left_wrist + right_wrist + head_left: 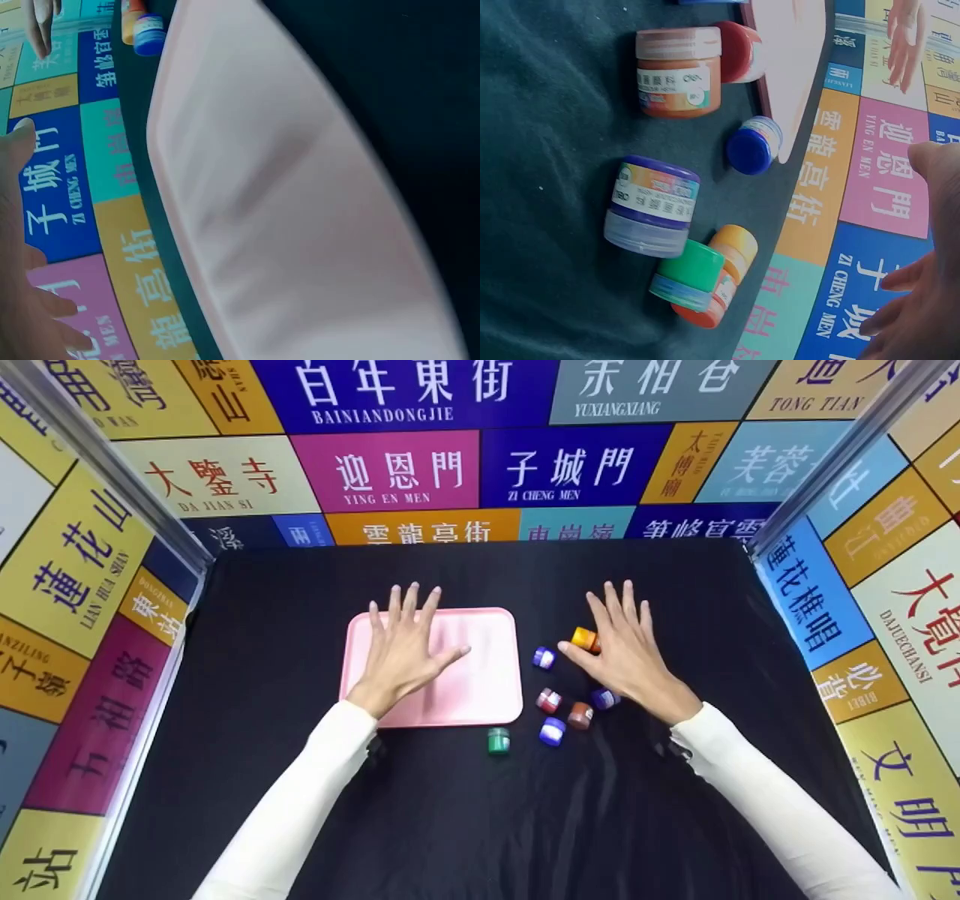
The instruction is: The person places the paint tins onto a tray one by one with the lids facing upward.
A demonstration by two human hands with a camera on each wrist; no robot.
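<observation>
Hovering over the pink tray [487, 690], the left hand [405, 660] is holding its fingers spread, its thumb pointing toward the right. The right hand [631, 660] is hanging above a scatter of jars, fingers fanned out likewise.

From overhead, I'm seeing the tray lying flat on the black cloth [450, 825]. Along its right side, the blue jar [544, 658] is sitting near the edge, with the red jar [548, 700] and brown jar [580, 715] resting close together nearer the person. The violet jar [553, 731] is lying just beside that pair, and a green jar [499, 741] is standing by the tray's near edge.

The right hand is hiding some of the group from the head camera. The right wrist view is revealing a second green jar [688, 274] beside the purple jar [652, 206], with the yellow jar [733, 247] and orange jar [705, 307] crowding behind; whether they are all touching, I can't tell. It is also showing printed labels on the brown and purple jars.

The left wrist view is showing soft shadows falling across the tray.
</observation>
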